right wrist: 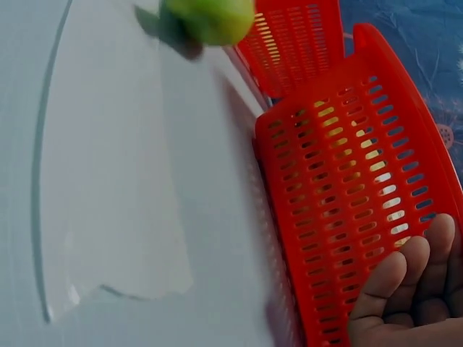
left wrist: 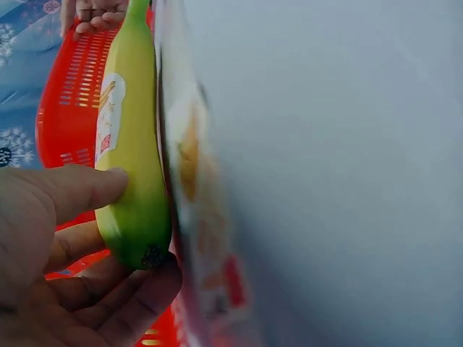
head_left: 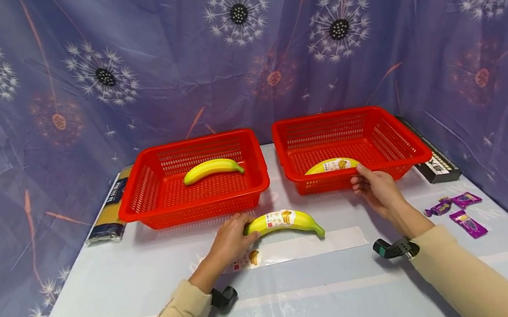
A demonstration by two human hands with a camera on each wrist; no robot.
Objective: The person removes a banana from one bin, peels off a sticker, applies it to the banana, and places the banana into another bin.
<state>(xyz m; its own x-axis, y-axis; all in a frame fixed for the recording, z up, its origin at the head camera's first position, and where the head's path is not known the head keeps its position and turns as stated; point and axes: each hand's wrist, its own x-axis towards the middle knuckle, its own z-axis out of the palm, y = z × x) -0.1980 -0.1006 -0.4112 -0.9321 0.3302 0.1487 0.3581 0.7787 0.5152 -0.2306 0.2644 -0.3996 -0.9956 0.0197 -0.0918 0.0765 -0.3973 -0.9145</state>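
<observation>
On the table, my left hand (head_left: 232, 239) grips one end of a yellow-green banana (head_left: 296, 219) that bears a white label with a banana picture. In the left wrist view the thumb lies on the banana's side and the fingers curl beneath its dark tip. My right hand (head_left: 379, 191) holds the front rim of the right red basket (head_left: 355, 170), thumb at the rim and fingers curled outside the wall. A labelled banana (head_left: 330, 165) lies inside that basket, partly hidden by the front wall. The left red basket (head_left: 202, 211) contains a banana (head_left: 212, 169) without a visible label.
A pale label strip (head_left: 312, 245) with a banana picture lies before the held banana. Several purple-wrapped sweets (head_left: 469, 224) lie at the right. A yellow-and-navy packet (head_left: 110, 214) and a black box (head_left: 434, 163) flank the baskets. Patterned cloth (head_left: 168, 55) hangs behind.
</observation>
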